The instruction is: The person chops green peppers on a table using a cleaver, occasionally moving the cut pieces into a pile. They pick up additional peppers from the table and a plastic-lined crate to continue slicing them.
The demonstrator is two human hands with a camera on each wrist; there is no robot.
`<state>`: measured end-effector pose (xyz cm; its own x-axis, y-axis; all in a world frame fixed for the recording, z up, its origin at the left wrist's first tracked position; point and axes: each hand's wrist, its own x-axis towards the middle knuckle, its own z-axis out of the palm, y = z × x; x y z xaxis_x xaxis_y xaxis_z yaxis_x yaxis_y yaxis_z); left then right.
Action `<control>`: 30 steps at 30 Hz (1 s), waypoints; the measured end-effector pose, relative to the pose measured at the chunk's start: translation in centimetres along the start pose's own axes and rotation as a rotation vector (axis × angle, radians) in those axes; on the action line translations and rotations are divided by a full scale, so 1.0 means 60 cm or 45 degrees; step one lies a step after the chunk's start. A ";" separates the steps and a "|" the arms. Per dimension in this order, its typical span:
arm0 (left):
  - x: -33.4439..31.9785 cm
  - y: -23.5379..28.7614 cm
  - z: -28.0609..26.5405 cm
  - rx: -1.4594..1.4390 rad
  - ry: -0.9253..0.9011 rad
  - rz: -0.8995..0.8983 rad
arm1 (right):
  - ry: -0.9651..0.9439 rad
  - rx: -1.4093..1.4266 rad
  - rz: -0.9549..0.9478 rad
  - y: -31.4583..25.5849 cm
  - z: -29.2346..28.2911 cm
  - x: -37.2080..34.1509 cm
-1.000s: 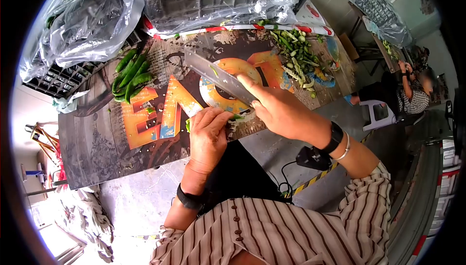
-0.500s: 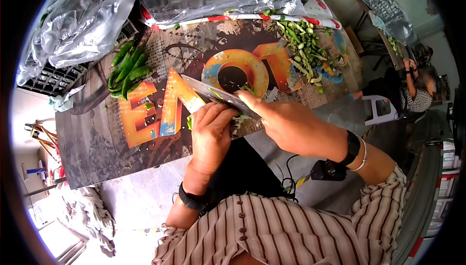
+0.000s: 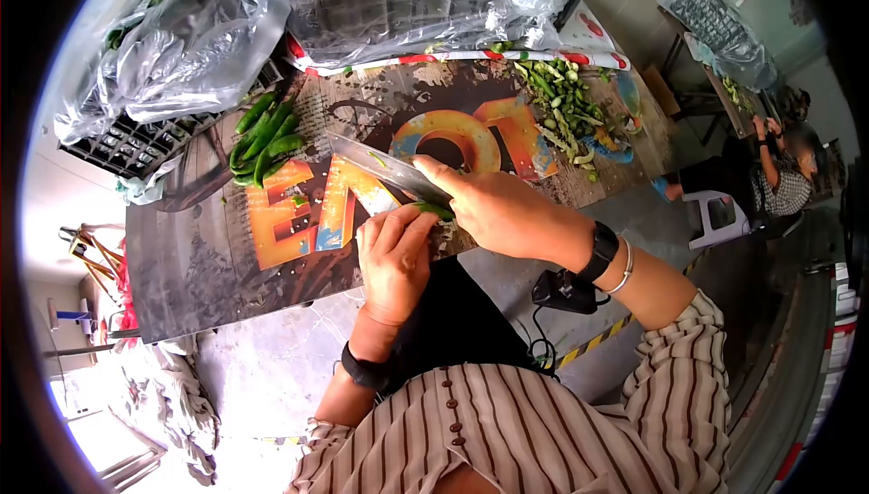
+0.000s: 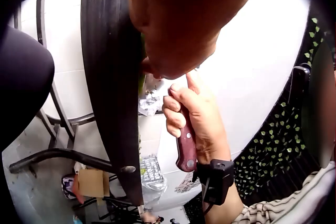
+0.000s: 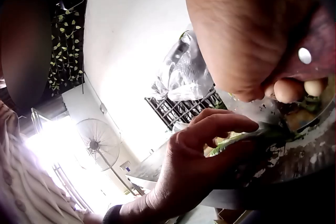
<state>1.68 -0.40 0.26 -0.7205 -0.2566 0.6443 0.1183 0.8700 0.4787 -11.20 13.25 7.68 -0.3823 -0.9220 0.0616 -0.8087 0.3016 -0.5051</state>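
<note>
My right hand (image 3: 507, 209) grips a cleaver, its wide steel blade (image 3: 385, 168) slanting up and left over the printed table. In the left wrist view its dark red riveted handle (image 4: 186, 148) runs through the curled fingers. Close in front of the blade, at the table's near edge, my left hand (image 3: 396, 258) holds a green chili pepper (image 3: 434, 211) between thumb and bent fingers. Part of that pepper (image 5: 226, 144) shows beneath the fingers in the right wrist view; the rest is hidden. A green scrap sticks to the blade.
Whole green peppers (image 3: 265, 145) lie at the table's left. Cut pepper pieces (image 3: 566, 109) are heaped at the back right. Plastic-lined crates (image 3: 389, 5) stand along the back edge. Another person (image 3: 783, 168) sits by a second table at far right.
The cleaver has come leftward and nearer to my left hand. My left hand keeps hold of the pepper. The head view has shifted slightly.
</note>
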 end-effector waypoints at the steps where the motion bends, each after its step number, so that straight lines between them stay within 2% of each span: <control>1: -0.005 -0.006 0.001 -0.017 -0.013 -0.018 | 0.006 0.024 -0.001 0.001 0.001 0.000; 8: -0.006 -0.018 0.012 0.018 0.003 -0.003 | 0.132 0.139 0.099 0.010 0.003 -0.009; 12: 0.000 -0.014 0.013 0.073 -0.081 -0.071 | 0.121 0.049 0.104 -0.009 -0.014 -0.024; 19: 0.007 -0.011 0.018 0.058 -0.075 -0.108 | 0.054 0.054 0.162 -0.017 -0.033 -0.049; 22: 0.007 -0.013 0.015 0.056 -0.089 -0.088 | 0.128 -0.021 0.038 -0.002 -0.013 -0.059; 28: 0.018 -0.017 0.010 -0.013 -0.079 -0.079 | 0.084 -0.080 0.014 0.007 -0.003 -0.060; 30: 0.026 -0.020 0.003 -0.028 -0.162 -0.057 | 0.073 -0.071 0.015 0.007 -0.003 -0.058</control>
<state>0.30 -1.77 0.57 -0.8063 -0.2381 0.5415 0.0981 0.8489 0.5193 -10.30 16.66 7.40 -0.4155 -0.9034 0.1059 -0.8270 0.3268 -0.4575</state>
